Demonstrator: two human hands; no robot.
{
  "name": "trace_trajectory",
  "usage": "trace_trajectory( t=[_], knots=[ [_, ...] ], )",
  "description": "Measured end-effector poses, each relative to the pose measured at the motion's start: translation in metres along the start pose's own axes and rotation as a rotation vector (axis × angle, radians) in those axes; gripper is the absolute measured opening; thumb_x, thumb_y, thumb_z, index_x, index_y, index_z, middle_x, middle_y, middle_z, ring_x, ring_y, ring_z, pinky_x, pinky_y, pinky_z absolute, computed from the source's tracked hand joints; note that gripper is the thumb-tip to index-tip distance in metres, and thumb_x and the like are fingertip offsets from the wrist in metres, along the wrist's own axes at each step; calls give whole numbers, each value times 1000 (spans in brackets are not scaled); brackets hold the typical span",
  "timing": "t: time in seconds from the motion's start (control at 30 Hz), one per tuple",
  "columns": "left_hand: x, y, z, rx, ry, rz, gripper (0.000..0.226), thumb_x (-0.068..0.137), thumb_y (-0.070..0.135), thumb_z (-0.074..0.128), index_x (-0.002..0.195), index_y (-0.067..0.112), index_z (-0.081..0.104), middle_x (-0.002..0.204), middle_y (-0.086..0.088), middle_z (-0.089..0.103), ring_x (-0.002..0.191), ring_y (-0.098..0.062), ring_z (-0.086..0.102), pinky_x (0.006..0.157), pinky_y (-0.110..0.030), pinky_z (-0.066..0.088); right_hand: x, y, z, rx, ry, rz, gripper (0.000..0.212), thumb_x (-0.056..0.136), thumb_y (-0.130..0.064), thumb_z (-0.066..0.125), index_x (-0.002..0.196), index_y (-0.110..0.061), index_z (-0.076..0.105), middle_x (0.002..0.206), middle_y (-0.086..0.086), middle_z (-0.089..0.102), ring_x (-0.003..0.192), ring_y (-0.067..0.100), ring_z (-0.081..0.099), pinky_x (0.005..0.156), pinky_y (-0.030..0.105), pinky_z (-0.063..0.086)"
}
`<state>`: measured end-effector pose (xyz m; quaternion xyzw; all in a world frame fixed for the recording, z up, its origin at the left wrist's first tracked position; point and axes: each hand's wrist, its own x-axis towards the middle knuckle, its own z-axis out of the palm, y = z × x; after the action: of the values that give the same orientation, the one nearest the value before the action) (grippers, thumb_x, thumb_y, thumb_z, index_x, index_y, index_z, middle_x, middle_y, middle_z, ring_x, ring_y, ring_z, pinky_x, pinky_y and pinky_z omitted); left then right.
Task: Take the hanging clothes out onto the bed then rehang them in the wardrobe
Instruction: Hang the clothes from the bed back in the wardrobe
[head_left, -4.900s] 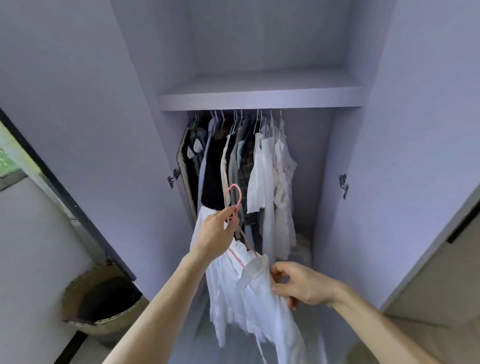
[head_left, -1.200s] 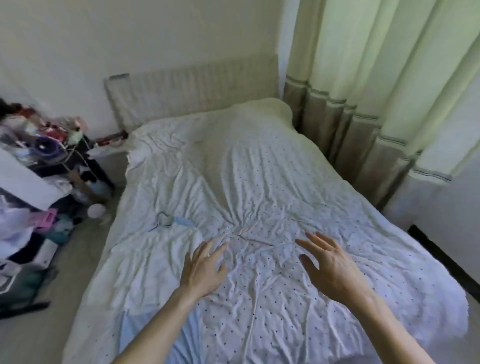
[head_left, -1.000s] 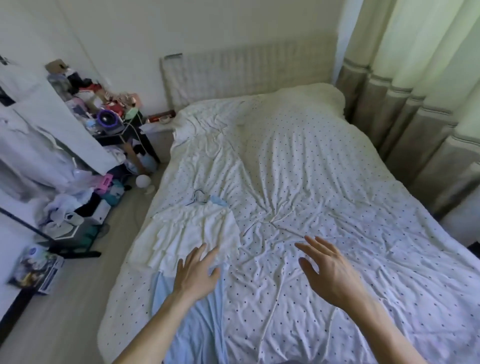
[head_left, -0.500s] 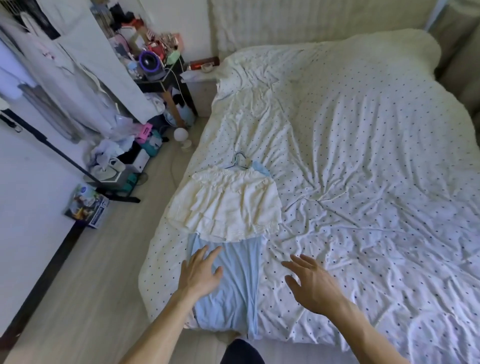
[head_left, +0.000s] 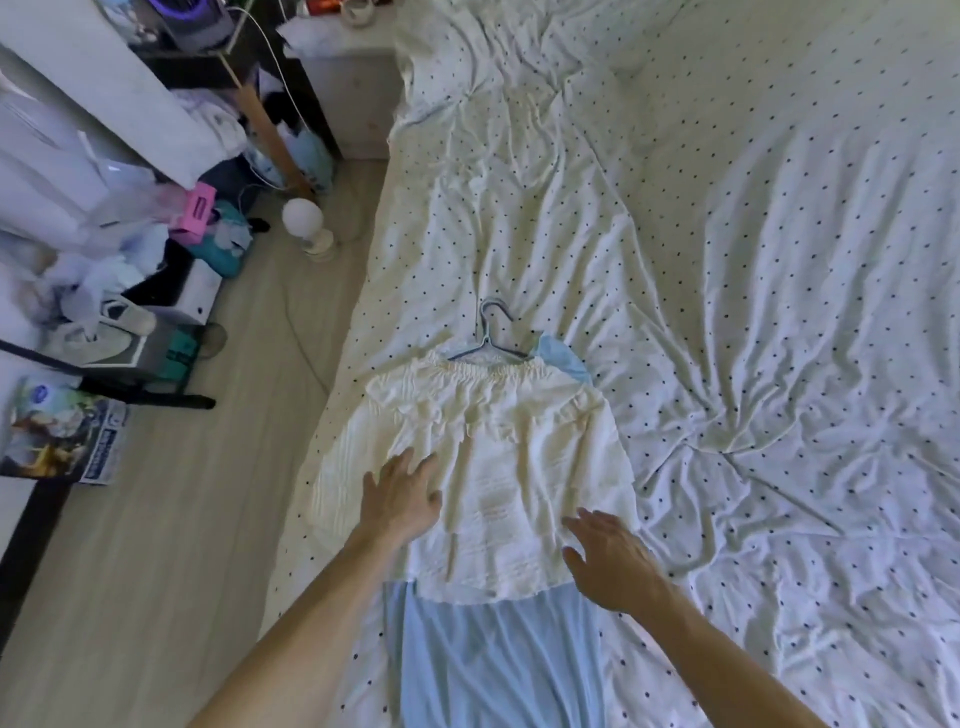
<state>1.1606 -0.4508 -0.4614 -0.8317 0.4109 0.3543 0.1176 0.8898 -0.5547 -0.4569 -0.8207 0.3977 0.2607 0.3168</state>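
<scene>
Two bare forearms enter from the bottom edge, cut off below the elbows. The left hand (head_left: 402, 496) has its fingers spread and released over the lower part of a white blouse (head_left: 498, 457). The right hand (head_left: 610, 561), fingers loose and holding nothing, is at the blouse's near corner. Whether either palm presses the cloth is hard to tell.

The blouse lies flat on the bed (head_left: 753, 260), near the side by the floor, and hides most of a light blue garment (head_left: 493, 670) that runs out of frame below. Only the hook and upper arms of a hanger (head_left: 488, 332) show past the neckline.

A rumpled white sheet with dark dots covers the bed. Beside it, on the pale wood floor (head_left: 182, 561), are a magazine (head_left: 57, 441), a round white lamp (head_left: 301, 218) and a pink box (head_left: 196, 210) among blurred clutter.
</scene>
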Motion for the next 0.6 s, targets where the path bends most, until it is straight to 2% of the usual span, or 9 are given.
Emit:
trace_trajectory(
  t=[0.13, 0.23, 0.33, 0.4, 0.5, 0.6],
  knots=[
    [99, -11, -33, -28, 91, -23, 62, 101, 42, 41, 157, 33, 16, 167, -3, 5, 152, -29, 11, 120, -57, 15, 82, -13, -7, -50, -14, 51, 55, 102, -45, 36, 153, -27, 28, 166, 0, 10, 152, 22, 8, 120, 42, 22],
    [158, -14, -45, -31, 178, -16, 66, 100, 40, 44, 158, 30, 15, 167, -4, 5, 152, -29, 12, 121, -55, 16, 126, -21, 1, -57, -45, 84, 61, 101, -47, 37, 156, -36, 14, 166, -2, -8, 152, 26, -3, 122, 48, 15],
    [201, -23, -47, 2, 223, 7, 67, 101, 41, 44, 158, 30, 12, 167, -6, 7, 152, -30, 13, 120, -56, 18, 153, -25, 18, -64, -80, 117, 67, 100, -49, 40, 155, -44, 1, 164, -5, -20, 151, 31, -11, 119, 59, 13],
    [224, -35, -42, 5, 223, 1, 65, 101, 39, 45, 157, 30, 16, 163, -9, 22, 149, -30, 23, 119, -56, 21, 164, -24, 31, -56, -107, 139, 70, 100, -50, 41, 154, -47, -5, 162, -5, -25, 150, 35, -15, 116, 66, 12],
    [244, -50, -34, 12, 207, -26, 59, 100, 37, 48, 154, 27, 26, 144, -10, 50, 133, -30, 46, 112, -54, 31, 172, -19, 45, -63, -117, 151, 71, 100, -53, 39, 152, -48, -9, 160, -6, -31, 148, 35, -20, 114, 69, 11],
    [239, -53, -29, 97, 326, 12, 48, 99, 35, 53, 143, 20, 41, 127, -12, 59, 116, -31, 57, 94, -46, 44, 173, -15, 44, -66, -154, 152, 71, 99, -56, 38, 152, -49, -9, 159, -8, -31, 149, 33, -22, 115, 68, 10]
  ],
)
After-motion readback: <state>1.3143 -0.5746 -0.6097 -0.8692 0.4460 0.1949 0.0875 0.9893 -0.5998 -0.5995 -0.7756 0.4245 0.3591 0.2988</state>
